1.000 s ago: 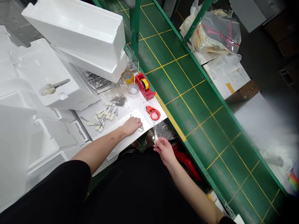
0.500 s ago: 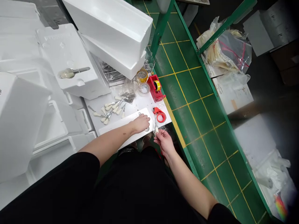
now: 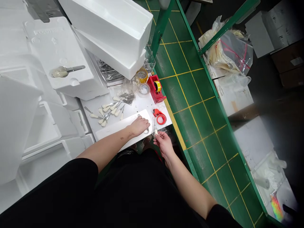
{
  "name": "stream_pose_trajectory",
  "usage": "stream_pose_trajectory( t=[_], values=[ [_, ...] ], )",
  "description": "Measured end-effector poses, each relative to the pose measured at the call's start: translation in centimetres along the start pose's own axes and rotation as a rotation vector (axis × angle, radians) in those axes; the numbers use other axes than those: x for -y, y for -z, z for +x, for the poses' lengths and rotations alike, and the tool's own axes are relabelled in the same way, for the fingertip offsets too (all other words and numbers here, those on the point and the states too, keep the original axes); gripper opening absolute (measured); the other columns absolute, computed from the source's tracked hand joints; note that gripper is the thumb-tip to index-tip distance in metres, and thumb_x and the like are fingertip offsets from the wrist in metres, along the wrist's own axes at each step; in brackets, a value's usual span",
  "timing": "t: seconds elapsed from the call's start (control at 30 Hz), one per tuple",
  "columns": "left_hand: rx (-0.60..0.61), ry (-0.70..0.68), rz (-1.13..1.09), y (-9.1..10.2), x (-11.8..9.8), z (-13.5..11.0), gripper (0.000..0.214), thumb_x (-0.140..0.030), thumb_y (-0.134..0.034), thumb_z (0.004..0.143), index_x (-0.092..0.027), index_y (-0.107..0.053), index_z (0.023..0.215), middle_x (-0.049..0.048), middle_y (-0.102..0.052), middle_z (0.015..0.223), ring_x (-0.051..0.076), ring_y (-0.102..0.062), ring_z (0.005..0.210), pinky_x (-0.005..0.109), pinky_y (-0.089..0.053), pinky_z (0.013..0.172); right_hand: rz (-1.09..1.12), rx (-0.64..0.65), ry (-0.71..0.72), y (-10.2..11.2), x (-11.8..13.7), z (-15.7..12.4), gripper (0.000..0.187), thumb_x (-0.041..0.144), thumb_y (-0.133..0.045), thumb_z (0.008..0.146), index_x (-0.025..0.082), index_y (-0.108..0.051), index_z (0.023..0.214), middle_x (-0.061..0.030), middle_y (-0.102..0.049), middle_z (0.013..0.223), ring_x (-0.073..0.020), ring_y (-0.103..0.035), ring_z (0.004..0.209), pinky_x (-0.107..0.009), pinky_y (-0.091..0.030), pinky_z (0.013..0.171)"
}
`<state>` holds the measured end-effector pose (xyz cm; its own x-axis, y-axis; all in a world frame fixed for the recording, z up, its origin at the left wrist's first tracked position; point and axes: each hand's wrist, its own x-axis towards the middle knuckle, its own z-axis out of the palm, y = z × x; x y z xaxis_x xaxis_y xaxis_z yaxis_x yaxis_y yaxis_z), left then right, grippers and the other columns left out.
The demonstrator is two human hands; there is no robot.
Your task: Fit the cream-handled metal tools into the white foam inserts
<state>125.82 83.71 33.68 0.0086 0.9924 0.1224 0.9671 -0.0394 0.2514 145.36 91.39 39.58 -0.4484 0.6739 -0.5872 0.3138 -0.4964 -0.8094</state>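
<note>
My left hand [image 3: 140, 125] lies flat on a long white foam board [image 3: 116, 132], over a thin metal loop [image 3: 146, 131] whose ends show on either side of the hand. My right hand [image 3: 163, 144] is just beyond the board's near right end. It pinches a slim metal tool with a cream handle [image 3: 155, 127], held upright. Several similar cream-handled tools [image 3: 106, 111] lie scattered on the white surface to the left of the board. Part of the loop is hidden under my palm.
A red tape dispenser [image 3: 156, 89], a red tape cutter [image 3: 159, 116] and clear tape rolls [image 3: 142, 75] stand close by. Large foam blocks [image 3: 66, 60] are stacked at left. A green belt with a yellow grid [image 3: 190, 101] runs along the right.
The view has swung, shifting the whole scene. My right hand has moved closer to the board's end with the tool, and my left hand has slid slightly along the board.
</note>
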Motion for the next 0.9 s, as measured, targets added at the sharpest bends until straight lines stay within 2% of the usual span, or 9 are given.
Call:
stream_pose_trajectory(
  t=[0.2, 0.37, 0.5, 0.73, 0.9],
  values=[
    [-0.039, 0.046, -0.022, 0.3, -1.4, -1.5, 0.015, -0.013, -0.050, 0.095, -0.014, -0.065, 0.095, 0.0103, -0.064, 0.093, 0.026, -0.056, 0.095, 0.040, -0.039, 0.093, -0.039, 0.032, 0.043, -1.3, -0.2, 1.7, 0.044, 0.036, -0.086, 0.066, 0.020, -0.060, 0.097, 0.0029, -0.065, 0.080, -0.0074, -0.061, 0.059, -0.018, -0.051, 0.049],
    [-0.066, 0.070, -0.041, 0.2, -1.8, -3.1, 0.017, -0.012, -0.049, 0.095, -0.016, -0.066, 0.093, 0.0081, -0.063, 0.096, 0.025, -0.053, 0.104, 0.046, -0.029, 0.111, -0.067, 0.042, 0.044, -1.9, 0.2, 2.3, 0.046, 0.037, -0.086, 0.065, 0.020, -0.060, 0.098, 0.0034, -0.065, 0.079, -0.0077, -0.060, 0.057, -0.019, -0.050, 0.048],
    [-0.071, 0.061, -0.046, 0.8, -1.2, -2.8, 0.018, -0.015, -0.051, 0.095, -0.018, -0.068, 0.097, 0.0101, -0.063, 0.102, 0.028, -0.050, 0.105, 0.047, -0.035, 0.100, -0.068, 0.040, 0.050, -1.7, 0.7, 2.2, 0.047, 0.037, -0.087, 0.064, 0.020, -0.059, 0.097, 0.0039, -0.064, 0.076, -0.0079, -0.059, 0.056, -0.019, -0.048, 0.047],
    [-0.013, 0.020, -0.014, 0.6, -1.0, 0.9, 0.015, -0.011, -0.061, 0.084, -0.015, -0.072, 0.075, 0.0159, -0.062, 0.092, 0.033, -0.051, 0.097, 0.047, -0.035, 0.082, -0.072, 0.004, 0.048, -0.8, 0.8, 2.0, 0.046, 0.038, -0.087, 0.064, 0.020, -0.059, 0.095, 0.0037, -0.063, 0.075, -0.0084, -0.058, 0.056, -0.020, -0.048, 0.047],
    [0.003, 0.016, -0.006, 0.0, -0.6, 0.6, 0.016, -0.010, -0.057, 0.088, -0.015, -0.071, 0.086, 0.0145, -0.064, 0.094, 0.029, -0.055, 0.091, 0.042, -0.035, 0.075, -0.053, -0.016, 0.046, -0.2, 0.3, 1.9, 0.047, 0.038, -0.088, 0.063, 0.019, -0.060, 0.097, 0.0033, -0.064, 0.077, -0.0081, -0.059, 0.058, -0.019, -0.049, 0.048]
  ],
)
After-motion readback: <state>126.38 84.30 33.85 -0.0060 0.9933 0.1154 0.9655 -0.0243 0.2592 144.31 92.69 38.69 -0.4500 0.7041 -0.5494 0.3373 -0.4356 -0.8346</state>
